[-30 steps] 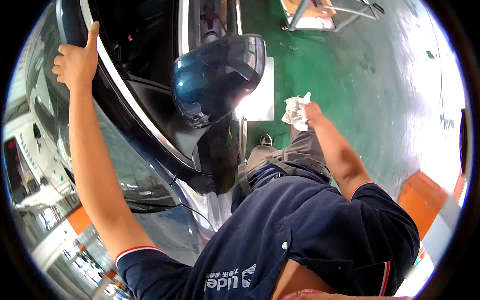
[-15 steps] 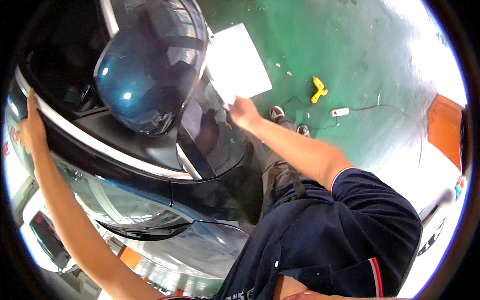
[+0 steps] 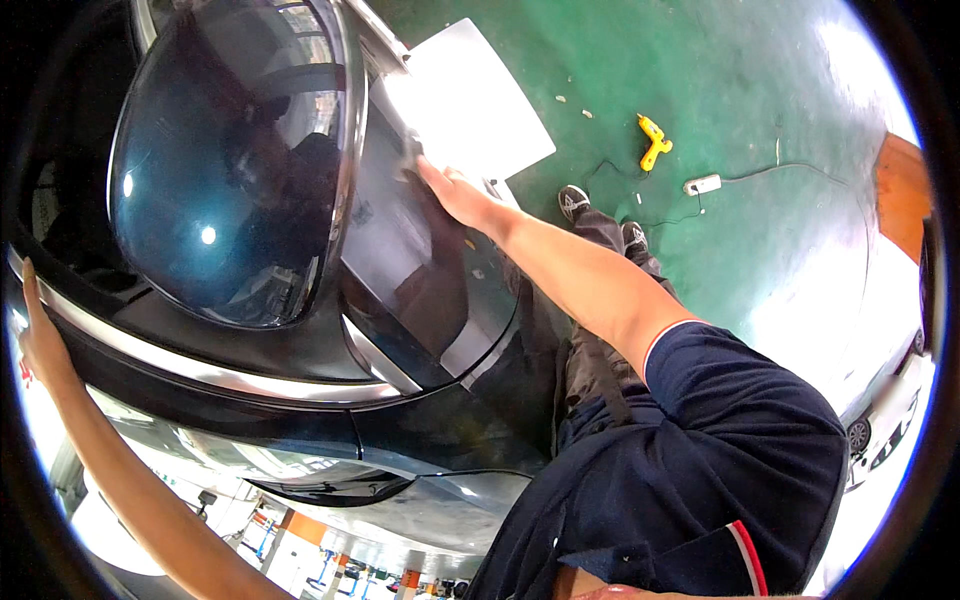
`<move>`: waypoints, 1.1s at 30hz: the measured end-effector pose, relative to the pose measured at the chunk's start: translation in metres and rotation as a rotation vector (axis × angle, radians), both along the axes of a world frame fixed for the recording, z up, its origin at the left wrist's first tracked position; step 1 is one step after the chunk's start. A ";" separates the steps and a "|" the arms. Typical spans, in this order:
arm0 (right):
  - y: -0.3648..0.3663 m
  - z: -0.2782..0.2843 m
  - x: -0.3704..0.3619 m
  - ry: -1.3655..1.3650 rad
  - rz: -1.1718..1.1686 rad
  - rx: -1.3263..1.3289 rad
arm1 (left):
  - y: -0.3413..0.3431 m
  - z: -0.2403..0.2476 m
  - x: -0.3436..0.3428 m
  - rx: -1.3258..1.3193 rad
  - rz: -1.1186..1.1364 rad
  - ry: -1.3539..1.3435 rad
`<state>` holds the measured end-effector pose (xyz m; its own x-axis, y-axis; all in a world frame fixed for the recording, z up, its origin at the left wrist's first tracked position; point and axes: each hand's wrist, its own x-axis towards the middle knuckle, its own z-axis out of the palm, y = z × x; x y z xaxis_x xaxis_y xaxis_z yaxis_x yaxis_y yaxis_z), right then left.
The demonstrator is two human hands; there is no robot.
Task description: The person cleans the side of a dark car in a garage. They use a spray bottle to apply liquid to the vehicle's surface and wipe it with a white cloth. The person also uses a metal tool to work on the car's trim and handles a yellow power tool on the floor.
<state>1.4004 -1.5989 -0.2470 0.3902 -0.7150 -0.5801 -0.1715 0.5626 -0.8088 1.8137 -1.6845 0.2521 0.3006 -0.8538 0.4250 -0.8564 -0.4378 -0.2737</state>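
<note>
A dark car fills the left half, with its large glossy blue-black side mirror [image 3: 230, 170] standing out over the door. At the far left my left hand [image 3: 45, 340] lies with a finger stretched out along the silver window trim [image 3: 210, 372]. My right hand [image 3: 455, 192] is at the dark door panel [image 3: 410, 230], below the mirror, with its fingers drawn together. Something small and blurred shows at its fingertips, too unclear to name. Beyond this hand, a white board [image 3: 490, 95] stands out against the green floor.
On the green floor [image 3: 600, 50] lie a yellow glue gun [image 3: 653, 142] with a cord and a white power strip [image 3: 703, 184]. My shoes [image 3: 573, 202] stand near the car. An orange-brown panel [image 3: 902, 195] is at the right, and another car's wheel [image 3: 859, 435] shows below it.
My view has shifted, so the mirror sits further left and looks larger. My right hand has moved left and away from me along the door. My left hand stays at the trim.
</note>
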 end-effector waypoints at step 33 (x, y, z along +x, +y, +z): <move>0.052 0.027 -0.017 -0.107 -0.068 -0.214 | 0.027 0.003 0.018 0.174 -0.031 -0.280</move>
<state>1.3839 -1.5471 -0.2201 0.3879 -0.8438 -0.3708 -0.0456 0.3842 -0.9221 1.8315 -1.6571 0.2551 0.1652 -0.9279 0.3342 -0.7498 -0.3383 -0.5686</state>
